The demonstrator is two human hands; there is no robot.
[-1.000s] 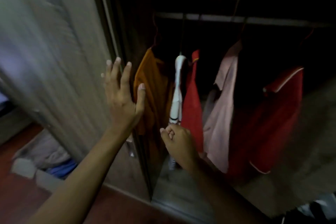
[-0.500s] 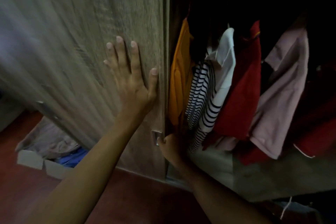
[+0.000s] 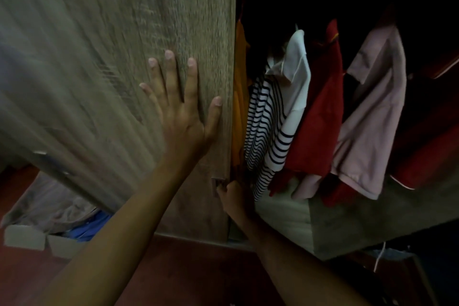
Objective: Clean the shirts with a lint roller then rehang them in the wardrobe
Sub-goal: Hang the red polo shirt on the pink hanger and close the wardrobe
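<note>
My left hand (image 3: 183, 112) lies flat on the wardrobe door (image 3: 124, 57) near its right edge, fingers straight and spread. My right hand (image 3: 236, 196) is lower down, thumb beside the small handle (image 3: 216, 182), fingers curled round that same edge. Inside the wardrobe, an orange shirt (image 3: 239, 97) hangs just beside the door's edge, then a striped shirt (image 3: 268, 126), a red shirt (image 3: 320, 117) and a pink shirt (image 3: 372, 112) toward the right

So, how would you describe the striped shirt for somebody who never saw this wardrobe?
Find the wooden wardrobe door on the left; clothes hang in the dark opening beside its edge. The striped shirt is second from that edge, between an orange garment and a red shirt. Only it has dark stripes on white.
</note>
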